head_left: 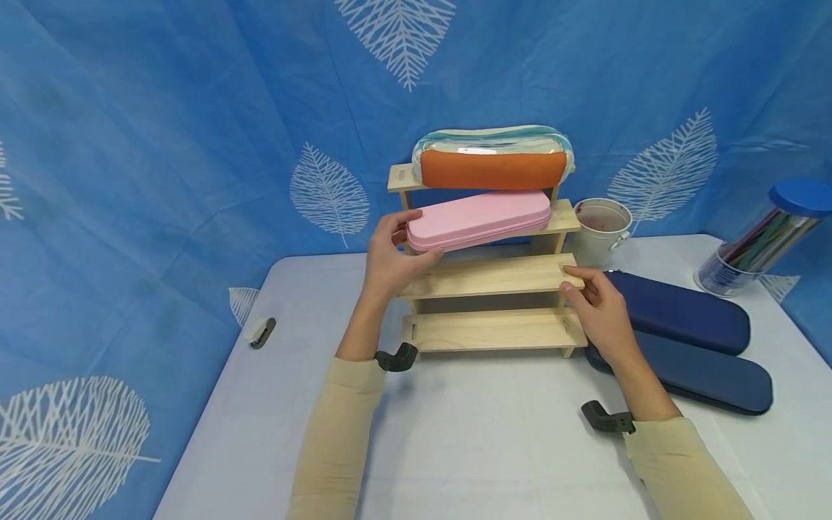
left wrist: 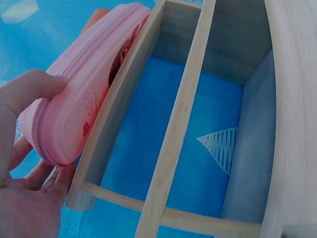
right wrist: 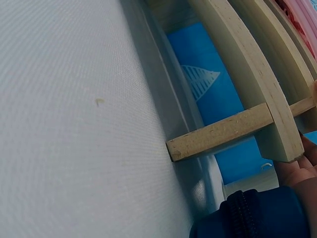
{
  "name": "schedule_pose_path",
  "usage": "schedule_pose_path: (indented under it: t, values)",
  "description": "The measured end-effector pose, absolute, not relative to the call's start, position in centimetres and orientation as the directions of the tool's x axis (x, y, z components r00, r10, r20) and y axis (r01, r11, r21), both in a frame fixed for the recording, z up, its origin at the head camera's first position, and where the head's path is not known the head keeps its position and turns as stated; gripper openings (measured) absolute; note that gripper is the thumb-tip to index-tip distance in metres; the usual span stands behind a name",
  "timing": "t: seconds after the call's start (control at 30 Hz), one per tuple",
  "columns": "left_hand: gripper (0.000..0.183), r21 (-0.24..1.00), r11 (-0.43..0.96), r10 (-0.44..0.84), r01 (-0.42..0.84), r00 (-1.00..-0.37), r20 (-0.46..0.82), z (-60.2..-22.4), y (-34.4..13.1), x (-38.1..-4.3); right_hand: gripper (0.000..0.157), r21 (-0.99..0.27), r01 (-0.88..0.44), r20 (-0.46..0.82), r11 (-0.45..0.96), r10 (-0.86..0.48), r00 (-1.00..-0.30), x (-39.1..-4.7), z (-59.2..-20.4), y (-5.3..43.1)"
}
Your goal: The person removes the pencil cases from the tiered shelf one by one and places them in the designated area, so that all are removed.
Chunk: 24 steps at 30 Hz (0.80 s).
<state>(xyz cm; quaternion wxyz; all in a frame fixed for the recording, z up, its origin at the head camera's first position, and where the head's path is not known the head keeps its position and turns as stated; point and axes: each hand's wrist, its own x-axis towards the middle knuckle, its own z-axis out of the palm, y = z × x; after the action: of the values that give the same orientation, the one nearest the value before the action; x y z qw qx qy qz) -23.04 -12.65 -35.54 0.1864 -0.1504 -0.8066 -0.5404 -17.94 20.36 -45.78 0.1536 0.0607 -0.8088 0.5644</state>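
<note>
My left hand (head_left: 398, 254) grips the left end of a pink zippered pencil case (head_left: 481, 217), thumb on its near side. The case lies slightly askew over the second-highest step of a stepped wooden rack (head_left: 497, 331). In the left wrist view, red print shows on the underside of the pink case (left wrist: 91, 101). At the right end of a lower step, my right hand (head_left: 604, 310) holds the board between thumb and fingers. On the top step sits an orange pencil case (head_left: 494, 170) with a clear upper part.
Two dark blue pencil cases, one behind (head_left: 682, 310) and one in front (head_left: 705, 372), lie right of the rack. A whitish bucket (head_left: 601, 224) and a blue-lidded clear jar (head_left: 757, 249) of pencils stand behind them. A small stapler-like object (head_left: 262, 333) lies at the left edge.
</note>
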Motion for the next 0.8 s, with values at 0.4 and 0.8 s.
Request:
schedule_pose_path:
  t: [0.4, 0.8]
  values:
    - [0.064, 0.793, 0.357, 0.035, 0.494, -0.855, 0.517, -36.1, -13.8, -22.8, 0.04, -0.893, -0.257, 0.307, 0.37, 0.08, -0.948, -17.9, -45.8, 20.4]
    - [0.06, 0.805, 0.284, 0.037, 0.52, -0.845, 0.533, -35.2, -14.5, -21.5, 0.039, -0.893, -0.284, 0.329, 0.35, 0.075, -0.941, -18.0, -45.9, 20.4]
